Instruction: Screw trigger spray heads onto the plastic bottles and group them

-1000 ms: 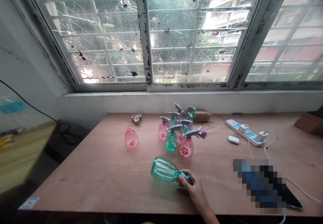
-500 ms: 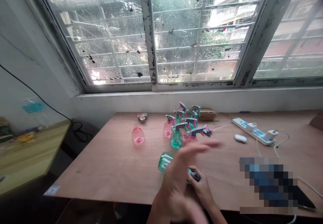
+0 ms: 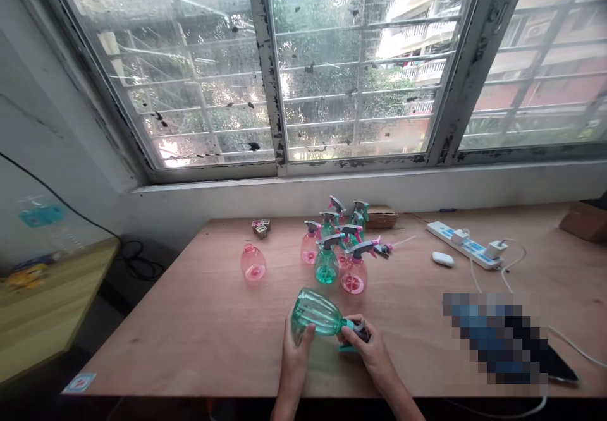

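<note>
Lower centre frame: left fingers (image 3: 308,334) cup green bottle (image 3: 318,312), right fingers (image 3: 355,340) grip trigger sprayer head (image 3: 361,330); I'd keep both aligned (squeeze lightly).

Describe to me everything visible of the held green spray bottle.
The green spray bottle looks like translucent plastic, narrowing to the neck, with a gray and teal spray head. It is held sideways over the table, toward its front, base leftward; the left hand holds its base, the right hand its neck and head.
</note>
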Action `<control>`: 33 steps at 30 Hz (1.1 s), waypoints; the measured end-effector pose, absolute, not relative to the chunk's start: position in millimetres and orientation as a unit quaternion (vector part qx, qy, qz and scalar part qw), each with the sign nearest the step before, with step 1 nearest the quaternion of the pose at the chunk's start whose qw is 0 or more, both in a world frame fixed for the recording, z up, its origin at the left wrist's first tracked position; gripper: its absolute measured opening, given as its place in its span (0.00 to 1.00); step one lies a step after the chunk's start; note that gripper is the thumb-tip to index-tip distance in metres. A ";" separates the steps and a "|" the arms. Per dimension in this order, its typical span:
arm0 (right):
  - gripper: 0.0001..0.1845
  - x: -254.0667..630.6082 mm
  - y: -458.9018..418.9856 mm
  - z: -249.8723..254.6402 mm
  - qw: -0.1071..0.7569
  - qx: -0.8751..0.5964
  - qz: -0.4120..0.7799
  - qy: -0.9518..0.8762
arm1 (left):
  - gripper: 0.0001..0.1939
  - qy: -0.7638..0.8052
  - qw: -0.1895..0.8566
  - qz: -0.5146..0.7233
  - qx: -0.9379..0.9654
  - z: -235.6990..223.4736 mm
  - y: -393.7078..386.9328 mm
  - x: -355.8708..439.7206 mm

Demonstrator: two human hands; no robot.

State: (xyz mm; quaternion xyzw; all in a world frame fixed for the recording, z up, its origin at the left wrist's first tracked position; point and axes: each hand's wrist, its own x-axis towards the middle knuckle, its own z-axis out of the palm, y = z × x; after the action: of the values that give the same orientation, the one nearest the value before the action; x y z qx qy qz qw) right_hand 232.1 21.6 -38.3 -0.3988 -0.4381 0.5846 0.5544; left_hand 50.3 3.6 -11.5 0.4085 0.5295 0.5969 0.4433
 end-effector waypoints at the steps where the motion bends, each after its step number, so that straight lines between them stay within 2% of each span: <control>1: 0.20 232.5 22.4 -39.2 0.552 -0.395 0.590 -0.437 | 0.34 0.517 0.459 0.593 0.412 -11.4 3.9 45.3; 6: 0.20 233.8 22.7 -39.1 0.540 -0.383 0.605 -0.444 | 0.36 0.480 0.500 0.578 0.431 -23.8 2.8 19.6; 12: 0.16 232.7 16.1 -28.2 0.518 -0.399 0.571 -0.496 | 0.41 0.493 0.482 0.584 0.429 -39.2 11.4 13.9; 19: 0.16 232.6 16.2 -29.5 0.514 -0.401 0.556 -0.516 | 0.32 0.504 0.471 0.574 0.442 -27.2 23.8 18.7; 26: 0.15 233.8 17.6 -31.5 0.526 -0.433 0.534 -0.501 | 0.31 0.499 0.485 0.562 0.447 -25.3 22.6 21.1; 33: 0.16 230.4 15.7 -27.9 0.535 -0.449 0.498 -0.514 | 0.30 0.516 0.450 0.580 0.441 -19.1 19.9 26.1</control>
State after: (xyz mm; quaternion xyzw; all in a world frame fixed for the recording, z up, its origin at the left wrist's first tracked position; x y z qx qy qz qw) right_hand 230.4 15.7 -27.9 -0.4492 -0.5137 0.4984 0.5347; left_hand 26.1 19.9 -19.1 0.4409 0.5165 0.5799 0.4500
